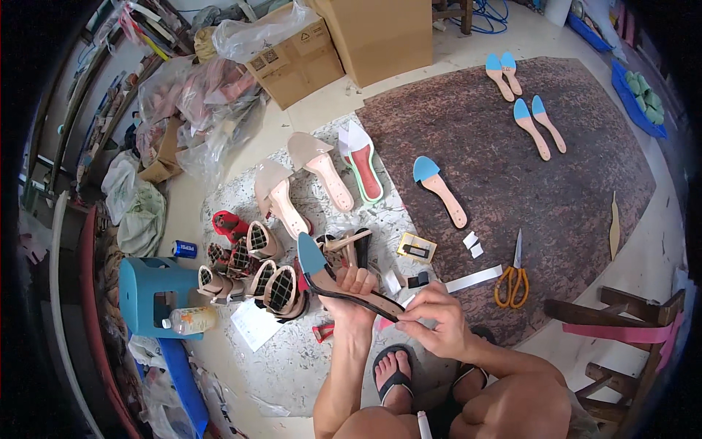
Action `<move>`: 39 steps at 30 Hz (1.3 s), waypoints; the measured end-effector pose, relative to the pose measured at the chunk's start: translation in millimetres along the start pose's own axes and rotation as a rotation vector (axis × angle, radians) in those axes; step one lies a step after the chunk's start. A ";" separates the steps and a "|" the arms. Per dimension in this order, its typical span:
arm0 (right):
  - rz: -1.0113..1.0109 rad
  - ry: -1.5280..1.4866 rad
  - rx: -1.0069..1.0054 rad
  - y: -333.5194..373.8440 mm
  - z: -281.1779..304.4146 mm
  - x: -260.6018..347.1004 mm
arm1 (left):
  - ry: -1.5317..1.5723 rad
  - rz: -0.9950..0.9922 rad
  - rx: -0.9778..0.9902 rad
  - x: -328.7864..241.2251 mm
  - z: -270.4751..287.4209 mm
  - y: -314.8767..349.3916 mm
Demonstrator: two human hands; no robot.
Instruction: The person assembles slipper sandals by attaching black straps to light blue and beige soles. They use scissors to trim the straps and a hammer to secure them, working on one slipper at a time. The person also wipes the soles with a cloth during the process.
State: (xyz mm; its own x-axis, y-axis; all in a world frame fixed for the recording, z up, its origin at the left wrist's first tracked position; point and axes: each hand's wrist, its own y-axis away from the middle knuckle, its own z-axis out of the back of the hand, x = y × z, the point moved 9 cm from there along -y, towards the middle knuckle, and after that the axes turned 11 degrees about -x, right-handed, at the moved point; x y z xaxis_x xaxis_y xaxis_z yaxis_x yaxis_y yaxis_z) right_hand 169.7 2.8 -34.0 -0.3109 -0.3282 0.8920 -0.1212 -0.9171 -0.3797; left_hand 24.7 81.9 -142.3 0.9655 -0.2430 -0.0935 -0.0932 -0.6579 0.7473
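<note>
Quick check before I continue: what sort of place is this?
Probably a small shoemaking workshop: a blue-toed sole is being held, similar soles lie on the dark mat near scissors, and shoes cluster nearby.

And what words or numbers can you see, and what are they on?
Blue can: white lettering, which I won't copy out.
Cardboard box: a square code and small signs, details too small.
Bottle: label too blurred to read.
White sheet: marks too faint to read.

Left grip (352, 301) round blue-tipped sole (315, 264) — right grip (437, 316) pinching narrow end (390, 308).
</note>
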 end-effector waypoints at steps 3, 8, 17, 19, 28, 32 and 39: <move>-0.083 -0.021 -0.020 -8.5 -3.9 -1.0 | -0.227 -0.086 -0.076 21.2 7.7 7.3; -0.148 -0.014 0.019 -25.1 -15.2 -8.1 | -0.402 -0.120 -0.191 49.7 40.3 20.3; -0.361 0.144 0.016 -51.6 2.5 -40.8 | -0.560 -0.186 0.018 69.4 22.4 21.5; -0.450 0.033 0.037 -49.1 11.6 -57.1 | -0.611 -0.372 0.043 59.8 5.7 30.6; -0.711 -0.689 -0.163 -27.4 66.1 -100.4 | -0.623 0.223 0.212 86.1 29.0 9.8; -0.731 -0.944 -0.115 -26.3 66.3 -95.3 | -0.761 0.377 0.215 112.3 52.5 17.1; -0.618 -0.198 -0.147 -11.9 72.1 -140.8 | -0.987 0.387 0.159 99.1 31.5 32.4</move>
State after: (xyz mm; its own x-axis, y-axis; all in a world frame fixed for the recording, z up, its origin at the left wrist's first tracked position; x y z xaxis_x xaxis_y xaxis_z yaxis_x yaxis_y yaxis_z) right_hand 282.9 43.7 -137.4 0.0348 0.1998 0.9792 -0.3529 -0.9142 0.1990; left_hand 109.8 14.1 -148.2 0.2468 -0.8771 -0.4121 -0.4506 -0.4804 0.7525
